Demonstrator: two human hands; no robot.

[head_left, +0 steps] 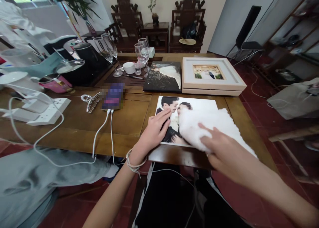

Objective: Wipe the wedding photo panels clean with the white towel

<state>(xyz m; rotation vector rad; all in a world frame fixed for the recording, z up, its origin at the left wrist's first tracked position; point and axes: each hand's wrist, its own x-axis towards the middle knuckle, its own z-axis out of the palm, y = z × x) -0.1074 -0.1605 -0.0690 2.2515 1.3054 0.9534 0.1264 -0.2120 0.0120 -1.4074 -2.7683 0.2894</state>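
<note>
Photo print [194, 105] flat, long axis sideways, heads up

Bare forearms, no sleeves showing, with a thin pale cord bracelet [133, 161] (looped twice) on the left wrist.

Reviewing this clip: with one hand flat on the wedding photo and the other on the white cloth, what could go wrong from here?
1. The photo print lies at the table edge; if the left hand lifts, the cloth's rubbing might slide it off.
2. The right hand presses the white cloth onto the picture; grit could scratch it.
3. Wine glasses and charging cables are close by; a wide sweep might snag or topple them.
</note>
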